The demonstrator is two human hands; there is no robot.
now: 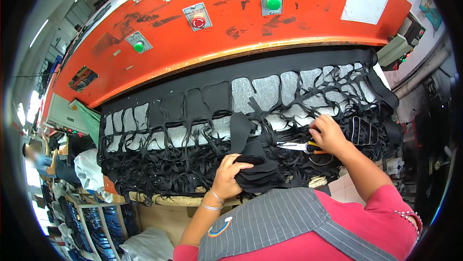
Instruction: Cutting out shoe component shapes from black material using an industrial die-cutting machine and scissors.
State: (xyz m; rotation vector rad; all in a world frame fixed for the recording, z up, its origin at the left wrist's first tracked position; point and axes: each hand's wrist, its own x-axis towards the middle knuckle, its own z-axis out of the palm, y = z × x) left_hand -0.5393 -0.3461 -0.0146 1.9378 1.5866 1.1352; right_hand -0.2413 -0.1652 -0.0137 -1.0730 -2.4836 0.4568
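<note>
My left hand [226, 176] is closed round the edge of a stack of black cut fabric pieces [258, 172], held just in front of my apron. One longer black piece [240, 131] stands up beyond the stack. Over the cut sheet to the right, my right hand [330, 135] has its fingers curled and pinched; what lies between the fingertips is too small to make out. Beside and partly under it is a pair of scissors [294, 146] with pale blades pointing left and orange-yellow handles. Whether the hand grips them cannot be told.
Tangled black offcut strips [178, 164] cover the near side of the sheet, with grey and black cut shapes [265, 92] behind. An orange machine beam [231, 20] with green and red buttons spans the far side. A wire frame [365, 131] lies right. Another person [48, 162] is far left.
</note>
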